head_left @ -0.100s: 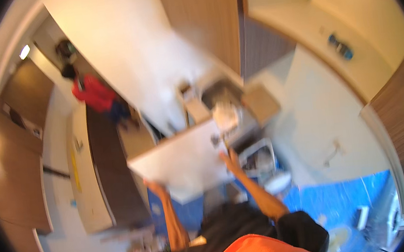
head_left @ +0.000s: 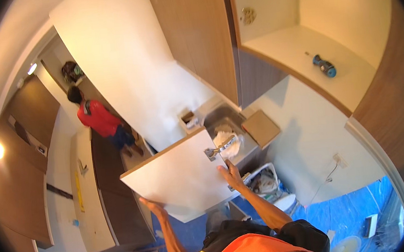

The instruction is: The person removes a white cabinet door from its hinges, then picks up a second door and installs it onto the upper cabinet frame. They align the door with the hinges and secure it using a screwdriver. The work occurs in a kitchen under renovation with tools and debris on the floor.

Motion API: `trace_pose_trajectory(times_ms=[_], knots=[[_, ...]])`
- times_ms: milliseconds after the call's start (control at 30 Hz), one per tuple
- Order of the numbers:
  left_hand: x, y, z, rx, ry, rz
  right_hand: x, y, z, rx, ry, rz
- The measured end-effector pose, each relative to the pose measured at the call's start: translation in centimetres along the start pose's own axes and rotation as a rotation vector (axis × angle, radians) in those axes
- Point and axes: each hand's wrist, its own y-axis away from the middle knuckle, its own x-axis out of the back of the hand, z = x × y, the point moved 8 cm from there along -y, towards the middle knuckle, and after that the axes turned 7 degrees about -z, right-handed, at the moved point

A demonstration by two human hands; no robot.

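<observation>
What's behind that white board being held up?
Past the top right of the board, part of a sink shows, with a white bundle seemingly in it. Blue sheeting shows below. Whatever lies directly behind the board is covered.

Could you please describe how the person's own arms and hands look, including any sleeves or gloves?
The left hand and the right hand are bare, with no gloves, and no watch is visible at either wrist. On the right arm, a loose black sleeve leaves the forearm uncovered. An orange garment covers the chest.
</observation>
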Motion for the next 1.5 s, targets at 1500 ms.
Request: trace_pose_trajectory(times_ms=[1500], knots=[[-46.2,-14.3,31.1,-0.701,-0.141,-0.615,18.7,-28.6,-55.2,0.784,0.126,0.538]])
